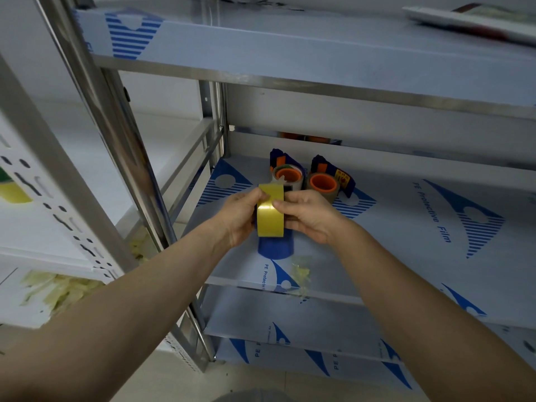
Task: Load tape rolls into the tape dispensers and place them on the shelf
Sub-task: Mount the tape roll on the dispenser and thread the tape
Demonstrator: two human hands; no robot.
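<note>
Fingers (262, 195) of the left hand (239, 219) curl round the left rim of the yellow roll (270, 211), and the right hand (309, 214) closes on its right side, thumb pressed flat on the glossy tape face. Both hands are clamped on that roll, held on edge above the middle shelf (406, 256). Just below the roll, a blue dispenser (275, 248) pokes out from under the hands; whether the roll already sits in it, I cannot tell.

Further back on the same shelf, 2 loaded dispensers stand side by side, almost touching. Left one (285, 174) carries a clear roll with an orange core, right one (327, 182) the same, with a yellow-and-red label on its blue body. Both sit just beyond the hands.

Near the front edge, right of the blue dispenser, a crumpled scrap (301, 271) of yellowish film lies on the shelf. Blue "PE Protective Film" print covers the shelf. An upper shelf (319, 53) runs overhead, 2 lower ones below. Far left, a white slotted upright (58, 204) and more crumpled film (61, 288) behind it.
</note>
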